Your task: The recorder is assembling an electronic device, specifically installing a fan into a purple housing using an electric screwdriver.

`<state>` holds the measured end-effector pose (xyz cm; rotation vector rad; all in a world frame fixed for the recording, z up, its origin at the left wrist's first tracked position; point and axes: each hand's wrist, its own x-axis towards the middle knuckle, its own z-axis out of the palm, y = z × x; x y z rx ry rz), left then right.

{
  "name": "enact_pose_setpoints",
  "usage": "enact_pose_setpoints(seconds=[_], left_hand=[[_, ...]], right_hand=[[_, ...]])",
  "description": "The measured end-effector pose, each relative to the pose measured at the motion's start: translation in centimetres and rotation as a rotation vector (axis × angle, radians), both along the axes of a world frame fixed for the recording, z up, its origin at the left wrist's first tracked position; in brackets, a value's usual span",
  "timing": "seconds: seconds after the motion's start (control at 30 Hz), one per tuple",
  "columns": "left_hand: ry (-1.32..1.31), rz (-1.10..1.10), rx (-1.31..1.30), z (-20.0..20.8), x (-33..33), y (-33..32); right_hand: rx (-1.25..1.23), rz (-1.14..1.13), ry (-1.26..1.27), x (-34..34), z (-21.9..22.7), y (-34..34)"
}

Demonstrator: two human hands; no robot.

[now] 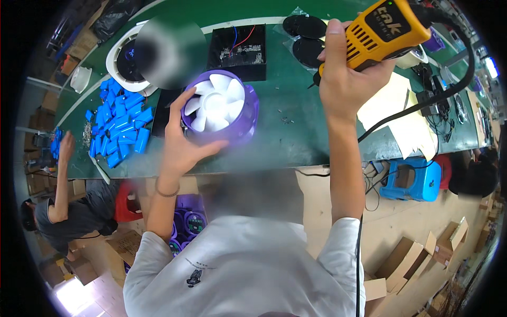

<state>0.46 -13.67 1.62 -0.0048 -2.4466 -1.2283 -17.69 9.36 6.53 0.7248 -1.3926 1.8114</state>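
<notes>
My left hand (185, 145) holds the near left side of a round purple fan housing (249, 117), fingers at its left rim and thumb along the front. Inside sits a white fan (215, 107) with several blades, facing up. Raised to the right, my right hand (351, 82) grips a yellow corded power tool (364, 42) with vent slots. Its dark tip points down and left, above the green table and apart from the housing. My palm hides part of the tool's body.
Blue wrapped cells (119, 121) lie heaped on the left, beside a white round device (120, 62). Behind the fan stands a black box (237, 50) with red and blue wires. Black discs (306, 39), yellow sheets (398, 116) and a trailing black cable (412, 108) are rightward. Another person (63, 206) works at far left.
</notes>
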Motion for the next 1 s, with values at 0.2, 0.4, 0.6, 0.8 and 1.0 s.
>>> enact_pose_setpoints(seconds=[0.2,0.4,0.6,0.8,1.0], left_hand=[[-0.016,-0.015,0.208,-0.1,0.3,-0.8],[0.026,-0.050,0.278,-1.9,0.5,1.1],[-0.018,0.039,0.129,-1.7,0.6,1.9],[0.089,0.030,0.241,-2.4,0.7,2.1],[0.073,0.051,0.240,-1.4,0.4,1.9]], right_hand=[[-0.111,0.058,-0.025,0.0,-0.7,-0.3],[-0.094,0.092,-0.042,0.7,-0.3,-1.0],[-0.082,0.125,-0.035,1.2,-0.3,-1.5],[-0.043,0.085,-0.041,1.8,0.1,-0.9],[-0.073,0.104,-0.048,2.2,0.6,-0.7]])
